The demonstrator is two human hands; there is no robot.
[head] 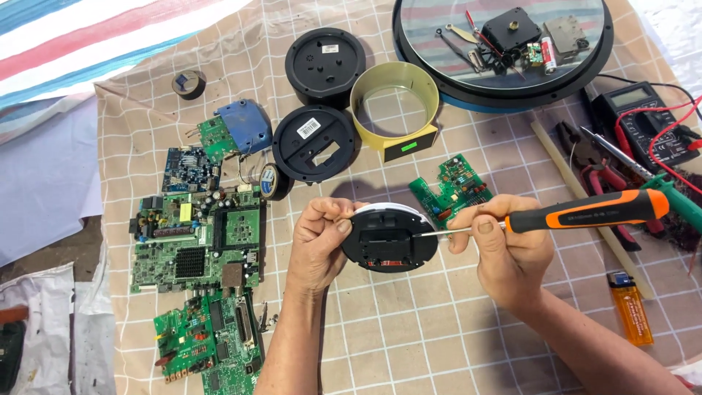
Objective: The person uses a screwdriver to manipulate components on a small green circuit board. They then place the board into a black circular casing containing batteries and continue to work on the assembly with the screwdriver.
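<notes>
My left hand (319, 245) grips a round black device (387, 240) with a white rim by its left edge, back side facing up. My right hand (504, 245) holds a screwdriver (585, 211) with an orange and black handle. Its thin metal shaft lies level, with the tip on the right part of the black back. Both hands hover above a checked beige cloth (409, 336).
Green circuit boards (197, 249) lie at the left. Two black round covers (325, 64), a yellow ring housing (395, 110) and a small green board (455, 189) lie behind. A round tray (504, 44) with parts, a multimeter (643, 121), pliers (596, 164) and an orange lighter (631, 307) are at the right.
</notes>
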